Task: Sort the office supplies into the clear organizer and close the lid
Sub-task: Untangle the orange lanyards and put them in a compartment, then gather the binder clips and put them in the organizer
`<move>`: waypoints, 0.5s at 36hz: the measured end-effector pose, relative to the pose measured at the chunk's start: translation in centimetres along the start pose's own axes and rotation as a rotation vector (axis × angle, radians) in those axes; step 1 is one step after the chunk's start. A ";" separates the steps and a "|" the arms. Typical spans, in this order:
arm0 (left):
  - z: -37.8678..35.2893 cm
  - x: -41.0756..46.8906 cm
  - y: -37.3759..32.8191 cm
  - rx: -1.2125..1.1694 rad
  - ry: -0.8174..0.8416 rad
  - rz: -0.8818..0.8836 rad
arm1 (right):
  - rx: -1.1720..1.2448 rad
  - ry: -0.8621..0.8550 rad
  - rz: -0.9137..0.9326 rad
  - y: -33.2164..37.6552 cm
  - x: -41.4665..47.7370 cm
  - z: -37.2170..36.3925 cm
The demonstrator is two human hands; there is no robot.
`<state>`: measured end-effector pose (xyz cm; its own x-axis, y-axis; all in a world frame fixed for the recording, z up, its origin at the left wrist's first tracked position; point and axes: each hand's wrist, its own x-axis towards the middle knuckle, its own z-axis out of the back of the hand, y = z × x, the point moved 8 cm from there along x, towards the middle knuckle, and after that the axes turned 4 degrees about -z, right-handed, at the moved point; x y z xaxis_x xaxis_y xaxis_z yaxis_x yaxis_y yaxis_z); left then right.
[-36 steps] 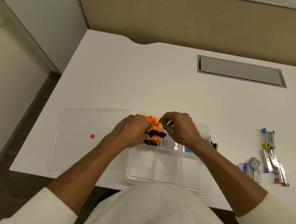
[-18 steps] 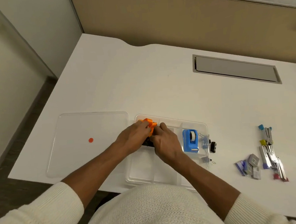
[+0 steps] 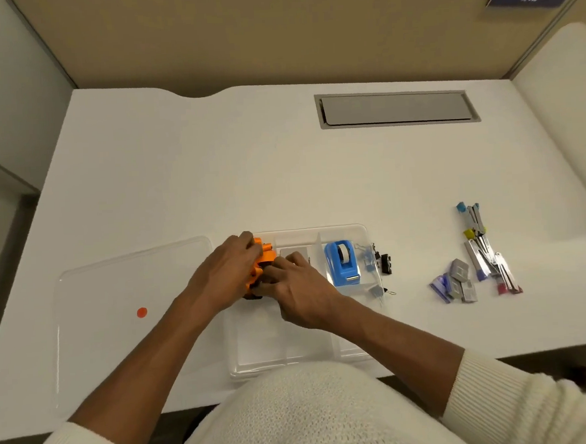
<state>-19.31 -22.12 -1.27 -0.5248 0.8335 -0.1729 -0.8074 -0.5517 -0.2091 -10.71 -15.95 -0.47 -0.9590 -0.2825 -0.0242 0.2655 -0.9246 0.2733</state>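
The clear organizer (image 3: 294, 357) sits at the desk's near edge, its lid (image 3: 118, 301) with an orange dot lying flat to its left. My left hand (image 3: 224, 277) and my right hand (image 3: 297, 286) both press an orange and black item (image 3: 261, 259) into the organizer's far-left compartment. What the item is stays unclear, as the hands hide most of it. A blue tape dispenser (image 3: 342, 261) stands in the far-right compartment beside blue clips (image 3: 366, 258). A white card (image 3: 293, 251) lies in the far-middle compartment.
Black binder clips (image 3: 385, 262) lie just outside the organizer's right wall. Further right are staple boxes (image 3: 455, 282) and a row of staple removers with coloured ends (image 3: 485, 247). A grey cable hatch (image 3: 396, 107) is set into the desk's far side.
Both hands have lowered the orange item from above the organizer into its far-left compartment. The right hand moved left, which uncovered the blue tape dispenser. The camera tilted up.
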 end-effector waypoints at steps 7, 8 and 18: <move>-1.7 0.2 0.0 -0.061 0.043 -0.013 | -0.198 0.109 0.028 0.1 0.9 -2.5; -1.7 0.3 -0.2 -0.061 0.027 -0.015 | -0.200 0.125 0.025 0.1 1.0 -2.7; -1.7 0.9 -0.6 0.038 0.086 -0.043 | 0.205 -0.208 -0.133 -1.5 -2.8 2.4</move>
<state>-18.86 -21.15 -2.91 -0.4654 0.8500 -0.2467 -0.8393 -0.5123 -0.1821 -8.70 -13.11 1.51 -0.9894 -0.0843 0.1184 0.1306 -0.8731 0.4697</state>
